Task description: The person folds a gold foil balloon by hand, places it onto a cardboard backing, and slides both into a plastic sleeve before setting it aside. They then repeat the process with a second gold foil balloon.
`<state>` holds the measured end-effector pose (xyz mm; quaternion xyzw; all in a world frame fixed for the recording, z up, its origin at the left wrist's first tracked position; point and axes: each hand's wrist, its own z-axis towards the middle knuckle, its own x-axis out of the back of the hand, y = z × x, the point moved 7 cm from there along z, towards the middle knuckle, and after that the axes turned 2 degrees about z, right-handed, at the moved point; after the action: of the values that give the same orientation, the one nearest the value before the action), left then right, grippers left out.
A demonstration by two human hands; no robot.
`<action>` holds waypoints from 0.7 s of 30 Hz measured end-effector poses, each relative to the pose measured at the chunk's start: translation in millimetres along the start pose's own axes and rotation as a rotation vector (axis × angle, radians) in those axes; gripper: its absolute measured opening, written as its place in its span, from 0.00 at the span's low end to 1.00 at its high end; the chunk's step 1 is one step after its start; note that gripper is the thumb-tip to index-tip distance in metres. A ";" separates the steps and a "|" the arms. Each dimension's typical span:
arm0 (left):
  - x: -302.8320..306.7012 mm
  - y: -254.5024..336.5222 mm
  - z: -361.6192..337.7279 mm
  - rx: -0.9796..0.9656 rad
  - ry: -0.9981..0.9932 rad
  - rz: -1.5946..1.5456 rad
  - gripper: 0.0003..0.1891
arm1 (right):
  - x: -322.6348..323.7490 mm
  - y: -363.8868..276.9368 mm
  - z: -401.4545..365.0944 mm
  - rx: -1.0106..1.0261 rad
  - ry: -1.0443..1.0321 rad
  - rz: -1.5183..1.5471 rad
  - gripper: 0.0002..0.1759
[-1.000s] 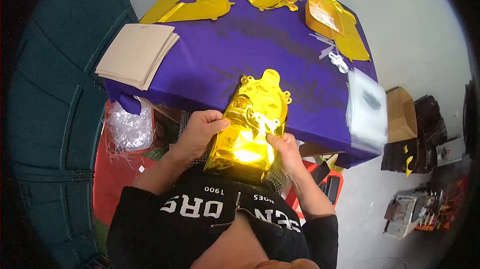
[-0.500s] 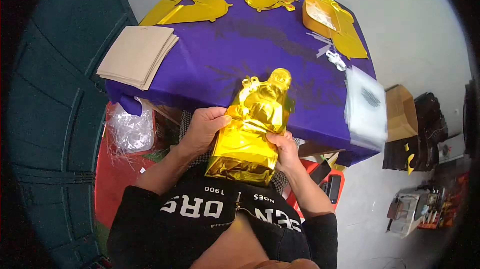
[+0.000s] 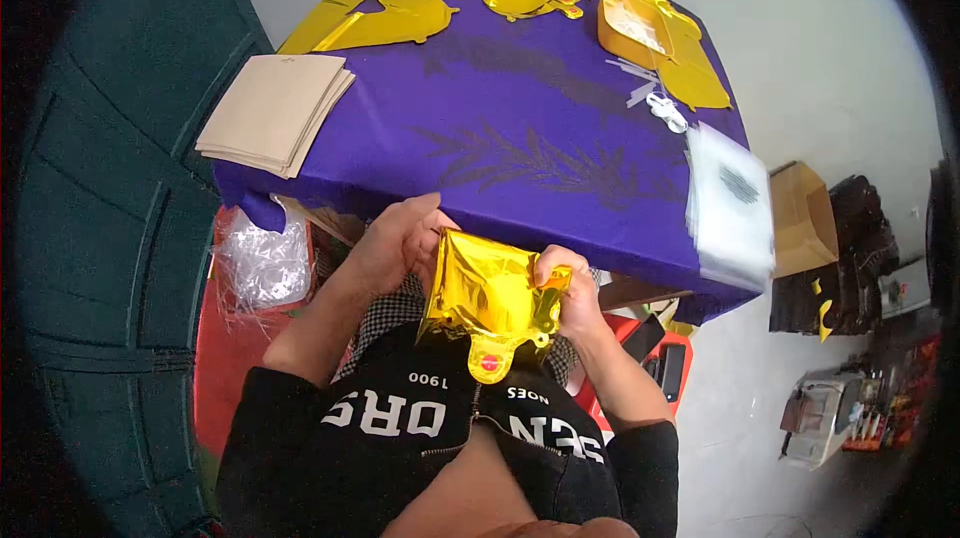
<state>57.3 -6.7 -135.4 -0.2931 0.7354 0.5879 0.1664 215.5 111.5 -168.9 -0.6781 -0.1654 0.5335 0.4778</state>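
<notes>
A shiny gold foil balloon [image 3: 488, 296], folded into a small packet, is held between both hands just in front of my chest, below the near edge of the purple table [image 3: 520, 148]. My left hand [image 3: 395, 243] grips its upper left corner. My right hand [image 3: 562, 288] pinches its right edge. A rounded gold tab with a red spot hangs from the packet's lower edge.
On the table lie a stack of tan paper sheets [image 3: 275, 113], flat gold foil pieces [image 3: 370, 10], an orange tray [image 3: 632, 28] and a pile of clear bags [image 3: 732, 208]. A bag of clear plastic [image 3: 262, 260] sits below left. Cardboard box [image 3: 803, 218] at right.
The gold balloon has been folded over toward me and pulled off the table edge, now a shorter packet with its tab hanging down. Both hands moved closer together.
</notes>
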 end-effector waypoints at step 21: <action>-2.1 47.7 3.2 -0.150 0.092 0.429 0.10 | -25.0 -69.4 23.8 -0.153 -0.004 -0.553 0.10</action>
<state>28.7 3.4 -98.4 -0.1678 0.7419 0.6489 -0.0183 205.0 138.3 -97.0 -0.6403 -0.3847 0.3701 0.5524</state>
